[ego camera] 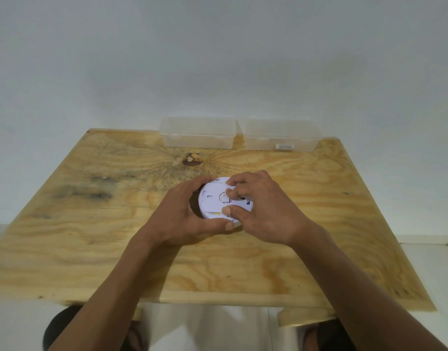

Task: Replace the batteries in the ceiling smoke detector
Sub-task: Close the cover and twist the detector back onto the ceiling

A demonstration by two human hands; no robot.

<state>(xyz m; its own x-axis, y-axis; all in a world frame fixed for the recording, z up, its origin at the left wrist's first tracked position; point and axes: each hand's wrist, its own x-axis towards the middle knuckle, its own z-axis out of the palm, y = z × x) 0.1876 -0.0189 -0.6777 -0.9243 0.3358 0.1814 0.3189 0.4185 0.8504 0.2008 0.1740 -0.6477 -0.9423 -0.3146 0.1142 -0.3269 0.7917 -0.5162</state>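
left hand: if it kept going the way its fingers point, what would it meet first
Probably the right hand: the left hand wraps the smoke detector, its fingers pointing right across it. Depth is unclear.

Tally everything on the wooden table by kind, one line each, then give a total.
Smoke detector: 1, white, held by the left hand and right hand
Clear plastic boxes: 2, one on the left and one on the right
Total: 3

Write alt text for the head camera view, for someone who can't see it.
Two hands hold a white round smoke detector on a plywood table: the left hand grips its rim, the right hand's fingers press its back. Two clear plastic boxes sit at the far edge.
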